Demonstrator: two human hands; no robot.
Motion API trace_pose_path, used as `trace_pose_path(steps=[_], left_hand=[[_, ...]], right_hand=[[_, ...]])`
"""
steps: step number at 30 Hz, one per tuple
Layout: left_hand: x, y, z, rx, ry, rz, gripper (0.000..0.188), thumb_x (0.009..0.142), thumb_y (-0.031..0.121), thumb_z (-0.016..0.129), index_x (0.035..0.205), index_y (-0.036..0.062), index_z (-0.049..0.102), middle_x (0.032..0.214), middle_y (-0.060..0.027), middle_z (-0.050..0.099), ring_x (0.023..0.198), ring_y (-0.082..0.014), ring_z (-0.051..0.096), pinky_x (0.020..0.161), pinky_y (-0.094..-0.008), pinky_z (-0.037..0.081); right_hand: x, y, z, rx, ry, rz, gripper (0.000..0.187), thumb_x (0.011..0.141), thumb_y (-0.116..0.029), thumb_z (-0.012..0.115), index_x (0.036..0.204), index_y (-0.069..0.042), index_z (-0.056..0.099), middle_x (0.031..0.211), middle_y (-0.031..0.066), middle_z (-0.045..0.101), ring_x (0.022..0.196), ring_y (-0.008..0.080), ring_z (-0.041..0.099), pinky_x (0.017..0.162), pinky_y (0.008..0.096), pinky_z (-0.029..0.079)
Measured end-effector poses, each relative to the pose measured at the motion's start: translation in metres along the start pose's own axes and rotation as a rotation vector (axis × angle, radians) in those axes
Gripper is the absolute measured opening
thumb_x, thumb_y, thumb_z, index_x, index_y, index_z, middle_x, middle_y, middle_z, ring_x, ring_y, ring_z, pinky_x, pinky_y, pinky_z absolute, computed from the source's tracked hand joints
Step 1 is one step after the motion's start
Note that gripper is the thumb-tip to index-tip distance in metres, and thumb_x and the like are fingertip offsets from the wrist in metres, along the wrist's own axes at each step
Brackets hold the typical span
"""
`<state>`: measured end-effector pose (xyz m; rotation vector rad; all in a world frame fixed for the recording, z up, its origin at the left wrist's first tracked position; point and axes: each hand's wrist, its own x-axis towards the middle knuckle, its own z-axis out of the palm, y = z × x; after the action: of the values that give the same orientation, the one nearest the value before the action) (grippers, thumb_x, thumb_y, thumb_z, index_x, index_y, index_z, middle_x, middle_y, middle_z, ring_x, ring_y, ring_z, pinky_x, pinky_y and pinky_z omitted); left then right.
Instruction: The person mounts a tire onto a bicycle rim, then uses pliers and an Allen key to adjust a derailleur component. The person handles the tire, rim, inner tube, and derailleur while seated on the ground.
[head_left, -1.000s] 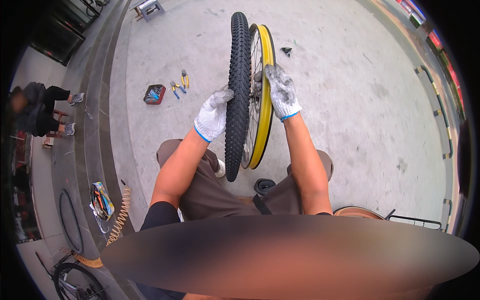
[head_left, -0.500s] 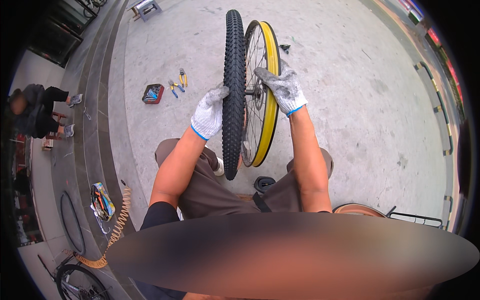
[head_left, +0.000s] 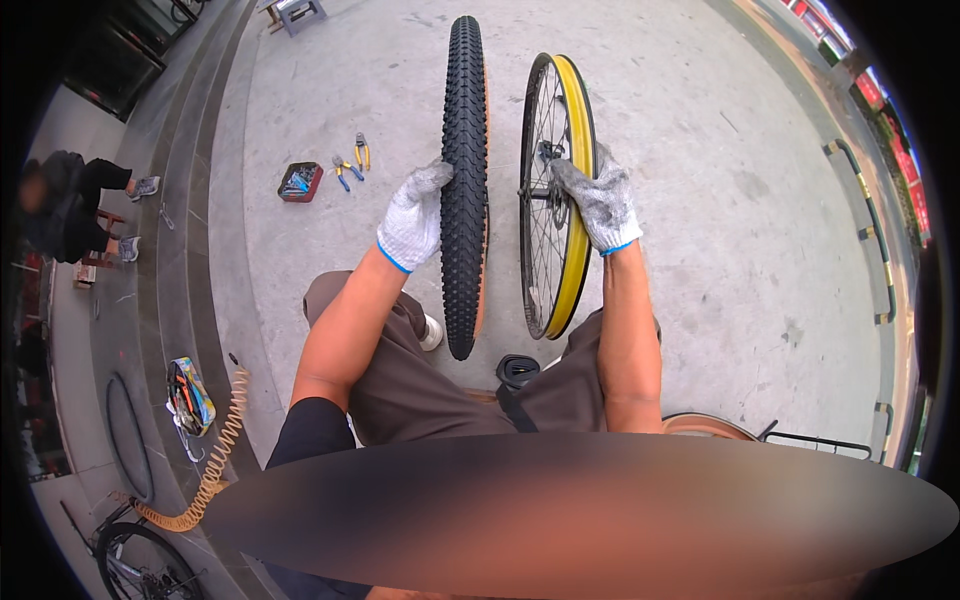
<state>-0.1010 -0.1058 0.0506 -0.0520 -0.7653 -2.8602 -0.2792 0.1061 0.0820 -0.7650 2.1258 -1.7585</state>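
A black knobby bicycle tire point(head_left: 463, 200) with a tan sidewall stands on edge before me, held by my left hand point(head_left: 415, 212) in a white and grey work glove. To its right is a spoked bicycle wheel point(head_left: 573, 270) with a yellow band around its rim and a disc at the hub. My gloved right hand point(head_left: 605, 198) grips the wheel's right side, thumb over the rim; its other fingers are partly hidden. A gap separates tire and wheel. A folded black inner tube point(head_left: 518, 371) lies on the ground between my feet.
Ahead to the left lie a red box of small parts point(head_left: 300, 183) and pliers point(head_left: 347, 172). Left are a tool pouch point(head_left: 192, 396), an orange coiled hose point(head_left: 225, 440), a bicycle point(head_left: 150, 570) and a seated person point(head_left: 75, 205). A tan-walled tire point(head_left: 710, 427) lies right.
The wheel has moved right with my right hand, away from the tire, so the two no longer overlap. My left hand and the tire have shifted slightly left.
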Motion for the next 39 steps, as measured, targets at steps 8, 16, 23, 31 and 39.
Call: trace_pose_path(steps=[8,16,23,31,39], left_hand=[[0.001,-0.005,0.003,0.017,0.030,0.034,0.036,0.096,0.017,0.064,0.128,-0.0015,0.060,0.117,-0.0188,0.071,0.101,-0.0315,0.074,0.090,-0.0468,0.064],[0.000,-0.004,0.002,0.017,0.022,0.039,0.039,0.097,0.015,0.064,0.131,-0.0014,0.059,0.119,-0.0192,0.070,0.104,-0.0314,0.073,0.092,-0.0464,0.063],[-0.001,-0.002,0.002,0.014,0.016,0.012,0.041,0.096,0.015,0.065,0.133,-0.0020,0.059,0.120,-0.0182,0.070,0.103,-0.0312,0.073,0.092,-0.0470,0.063],[-0.002,0.000,0.005,0.038,0.041,0.014,0.045,0.095,0.016,0.066,0.134,-0.0030,0.058,0.119,-0.0178,0.070,0.102,-0.0296,0.073,0.091,-0.0457,0.064],[-0.004,0.006,0.001,0.169,0.017,0.059,0.047,0.095,0.019,0.065,0.135,-0.0035,0.057,0.119,-0.0182,0.070,0.102,-0.0289,0.073,0.091,-0.0448,0.064]], right_hand=[[0.002,0.019,0.005,0.045,-0.006,-0.004,0.038,0.092,-0.024,0.081,0.117,0.001,0.067,0.085,0.0064,0.070,0.072,0.0120,0.063,0.066,0.0303,0.055],[0.001,0.020,0.011,-0.006,-0.005,-0.029,0.038,0.092,-0.028,0.080,0.113,0.000,0.066,0.082,0.0081,0.069,0.069,0.0135,0.062,0.064,0.0329,0.054],[0.004,0.029,0.021,-0.020,0.012,-0.040,0.037,0.091,-0.030,0.080,0.107,0.000,0.065,0.079,0.0085,0.068,0.067,0.0154,0.061,0.064,0.0345,0.054],[0.002,0.024,0.023,-0.045,-0.015,-0.044,0.036,0.092,-0.029,0.080,0.107,0.000,0.065,0.083,0.0103,0.068,0.071,0.0159,0.062,0.067,0.0344,0.054],[0.010,0.000,-0.005,-0.338,-0.067,-0.071,0.048,0.086,-0.032,0.080,0.118,0.002,0.066,0.089,0.0179,0.072,0.077,0.0240,0.068,0.073,0.0389,0.057]])
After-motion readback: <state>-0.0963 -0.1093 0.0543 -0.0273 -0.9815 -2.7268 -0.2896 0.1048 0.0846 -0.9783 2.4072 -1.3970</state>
